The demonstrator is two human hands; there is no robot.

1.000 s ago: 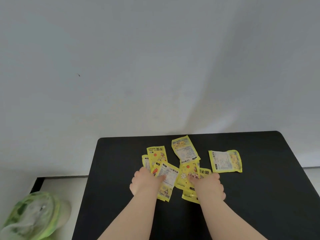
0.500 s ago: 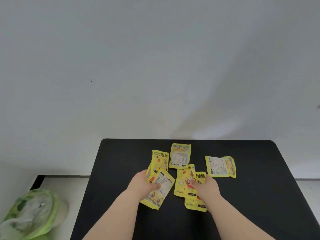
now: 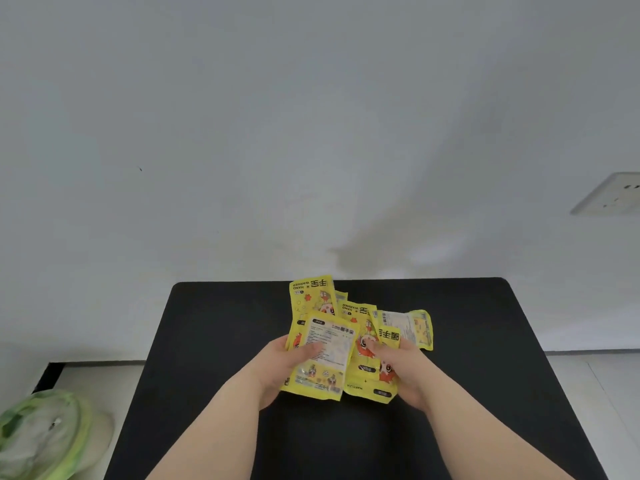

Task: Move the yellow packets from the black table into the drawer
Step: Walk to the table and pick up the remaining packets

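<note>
**A:** How is the room around the work looking?

**B:** The black table (image 3: pixel 214 341) is running from its rounded far corners at the white wall (image 3: pixel 311 133) down toward the viewer. Bare matte top is stretching out on both sides of the hands and nearer the viewer too. A green plastic bag (image 3: pixel 45 434) is sitting on the pale floor (image 3: pixel 588 375) off the table's left side, and a wall socket (image 3: pixel 613 194) is showing at far right.

**A:** And where are the yellow packets sitting against the hands?

**B:** The yellow packets (image 3: pixel 356 341) are fanning out over the middle of the table, overlapping one another. The left hand (image 3: pixel 280 365) is gripping the fan's left part, its thumb (image 3: pixel 310 348) pressing on the label-side packet (image 3: pixel 322 368) in front. The right hand (image 3: pixel 401 368) is closing on the right part, thumb on a printed face. A hand-warmer packet (image 3: pixel 311 299) is sticking out toward the table's back edge. A pale-backed packet (image 3: pixel 412 327) is poking out beyond the right hand; whether that one is being held or lying on the table, I cannot tell.

**A:** What are they looking like?

**B:** They are looking like flat, glossy, slightly crinkled rectangular sachets, with orange cartoon prints showing on some faces and white text panels on others.
</note>
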